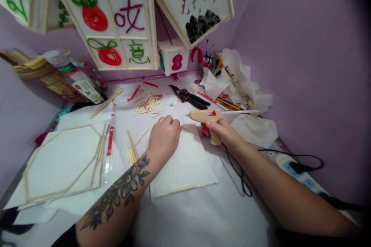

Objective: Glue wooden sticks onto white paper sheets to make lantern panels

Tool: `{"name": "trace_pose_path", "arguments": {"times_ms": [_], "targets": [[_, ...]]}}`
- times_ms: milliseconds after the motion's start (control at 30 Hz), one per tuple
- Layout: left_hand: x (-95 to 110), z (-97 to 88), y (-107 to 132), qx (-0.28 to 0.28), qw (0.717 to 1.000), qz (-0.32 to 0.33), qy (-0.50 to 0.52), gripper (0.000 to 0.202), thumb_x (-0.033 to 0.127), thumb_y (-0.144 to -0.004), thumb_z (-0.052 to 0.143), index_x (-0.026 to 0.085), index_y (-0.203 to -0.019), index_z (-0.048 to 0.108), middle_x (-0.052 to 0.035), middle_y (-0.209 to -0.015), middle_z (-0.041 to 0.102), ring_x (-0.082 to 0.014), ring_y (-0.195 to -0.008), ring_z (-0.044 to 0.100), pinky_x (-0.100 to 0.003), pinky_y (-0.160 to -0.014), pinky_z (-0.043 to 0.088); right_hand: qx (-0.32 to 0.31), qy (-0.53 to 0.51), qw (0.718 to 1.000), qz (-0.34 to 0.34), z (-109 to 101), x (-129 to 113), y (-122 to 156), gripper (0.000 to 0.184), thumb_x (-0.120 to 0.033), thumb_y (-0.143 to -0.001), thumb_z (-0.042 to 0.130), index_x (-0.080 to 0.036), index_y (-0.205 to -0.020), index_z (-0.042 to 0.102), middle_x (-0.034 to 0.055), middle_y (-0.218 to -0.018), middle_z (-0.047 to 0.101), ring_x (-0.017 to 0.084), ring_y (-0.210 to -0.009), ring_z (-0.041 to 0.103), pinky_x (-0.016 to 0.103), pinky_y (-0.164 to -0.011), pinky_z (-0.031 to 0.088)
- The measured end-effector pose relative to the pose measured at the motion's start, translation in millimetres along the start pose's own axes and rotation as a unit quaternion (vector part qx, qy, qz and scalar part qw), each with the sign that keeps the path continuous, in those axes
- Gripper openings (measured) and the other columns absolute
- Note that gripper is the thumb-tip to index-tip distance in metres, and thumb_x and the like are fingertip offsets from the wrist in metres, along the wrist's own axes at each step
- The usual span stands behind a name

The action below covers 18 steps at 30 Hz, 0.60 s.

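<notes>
My right hand (224, 133) is wrapped round the grip of a tan glue gun (204, 116) with a red trigger, nozzle pointing left, a clear glue stick sticking out behind. My left hand (164, 136) rests with curled fingers on a white paper sheet (185, 166), pinching a thin wooden stick (189, 128) that lies along the sheet's top edge, just under the gun. Another stick lies on the sheet's lower edge. A ring shows on the left hand, a flower tattoo on the forearm.
Black cutters (188, 97) and loose sticks (147, 104) lie behind the hands. A hexagonal stick frame on paper (62, 160) is at left. Painted lantern panels (111, 27) hang above. A power strip (295, 170) with cord sits at right, brushes and crumpled paper (246, 81) at the back.
</notes>
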State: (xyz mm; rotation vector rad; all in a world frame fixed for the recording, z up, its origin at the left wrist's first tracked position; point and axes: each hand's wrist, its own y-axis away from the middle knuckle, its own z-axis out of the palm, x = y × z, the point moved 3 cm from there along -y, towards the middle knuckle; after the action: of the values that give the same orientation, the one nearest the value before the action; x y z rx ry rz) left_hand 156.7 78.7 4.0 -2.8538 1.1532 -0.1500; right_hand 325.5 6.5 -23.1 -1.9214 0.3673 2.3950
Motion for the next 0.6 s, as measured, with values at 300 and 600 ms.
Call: {"name": "trace_pose_path", "arguments": {"times_ms": [300, 600], "targets": [[22, -1.0, 20, -0.140, 0.990, -0.010, -0.023, 0.027, 0.027, -0.100, 0.041, 0.019, -0.113, 0.063, -0.0091, -0.094, 0.068, -0.0242, -0.085, 0.067, -0.033, -0.065, 0.048, -0.003, -0.008, 1.000, 0.005, -1, 0, 1, 0.037, -0.047, -0.076, 0.068, -0.020, -0.054, 0.055, 0.0004, -0.059, 0.053, 0.016, -0.061, 0.053, 0.031, -0.061, 0.038], [15, -3.5, 19, -0.036, 0.998, 0.022, -0.050, 0.023, 0.026, -0.094, 0.054, 0.020, -0.112, 0.067, -0.0135, -0.127, 0.060, -0.0307, -0.113, 0.055, -0.042, -0.085, 0.048, 0.021, -0.017, 1.000, 0.015, 0, -1, 3, 0.035, -0.047, -0.072, 0.070, -0.021, -0.054, 0.055, 0.0003, -0.058, 0.053, 0.016, -0.059, 0.052, 0.030, -0.058, 0.039]]}}
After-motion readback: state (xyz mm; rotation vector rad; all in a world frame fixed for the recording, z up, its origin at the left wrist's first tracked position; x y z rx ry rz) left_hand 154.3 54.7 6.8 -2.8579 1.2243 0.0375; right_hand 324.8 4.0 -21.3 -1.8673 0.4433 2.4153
